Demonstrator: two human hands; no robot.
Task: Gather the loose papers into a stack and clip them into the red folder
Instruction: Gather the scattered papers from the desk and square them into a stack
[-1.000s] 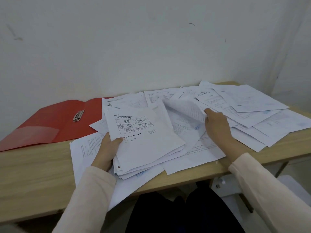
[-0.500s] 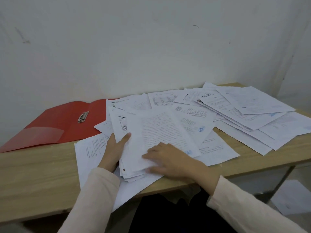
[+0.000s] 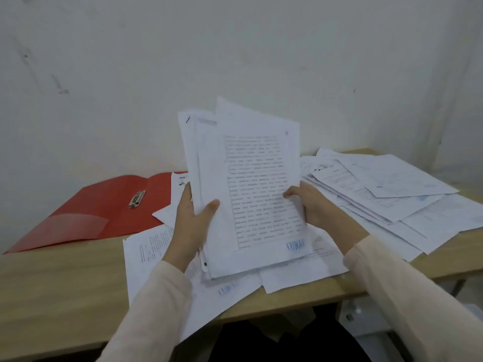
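Red and lying open at the left of the frame, the folder point(image 3: 104, 207) rests on a pale wooden table point(image 3: 52, 288) against a scuffed white wall point(image 3: 235, 48), its metal clip point(image 3: 137, 198) bare. At centre the left hand point(image 3: 192, 223) grips a raised stack of papers point(image 3: 251, 184) (thumb curled over the front), and the right hand point(image 3: 317, 207) pinches its other edge. A blue stamp reads roughly "LUNAS"; the body text is blurred. Loose sheets point(image 3: 392, 194) spread across the right.
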